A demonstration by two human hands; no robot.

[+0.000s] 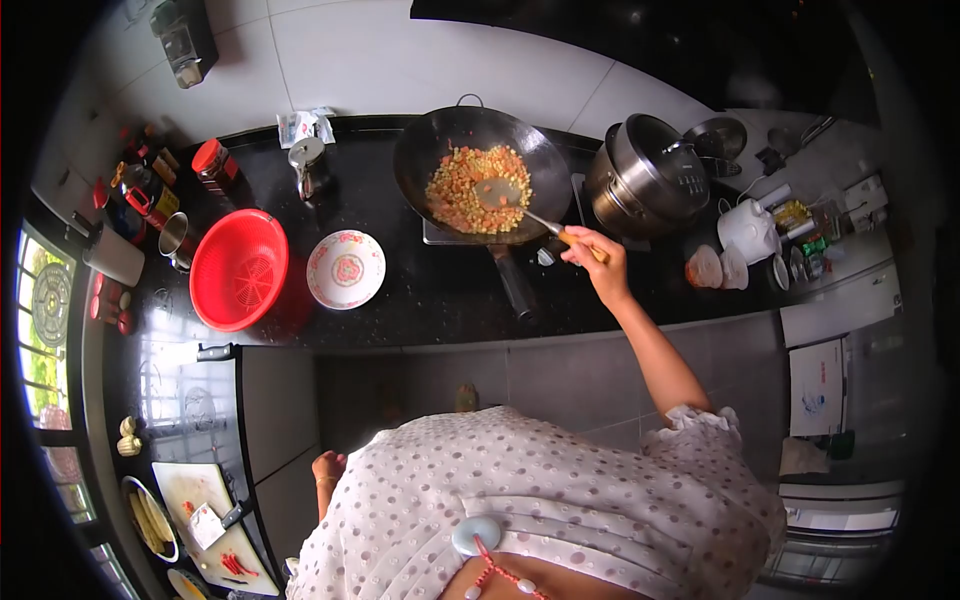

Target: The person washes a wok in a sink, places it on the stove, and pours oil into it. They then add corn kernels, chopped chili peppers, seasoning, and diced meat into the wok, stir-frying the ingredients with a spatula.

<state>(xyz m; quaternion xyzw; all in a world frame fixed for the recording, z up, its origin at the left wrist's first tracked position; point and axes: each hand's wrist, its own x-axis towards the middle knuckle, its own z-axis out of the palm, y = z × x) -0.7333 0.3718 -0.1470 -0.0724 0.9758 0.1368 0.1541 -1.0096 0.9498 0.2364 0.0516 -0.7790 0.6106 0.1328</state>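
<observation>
My right hand is closed around the wooden handle of a metal spatula. The spatula's blade lies among diced yellow and orange food in a dark wok on the stove. The wok's black handle points toward me, and no hand is on it. Down by my left side, near the counter's corner, my left hand has its fingers curled, with nothing visible in it. A white plate with a floral pattern sits left of the wok.
A red colander stands left of the plate. Right of the wok is a large steel pot. A cutting board holds a cleaver and chopped red pepper at the lower left. Bottles and jars line the back left.
</observation>
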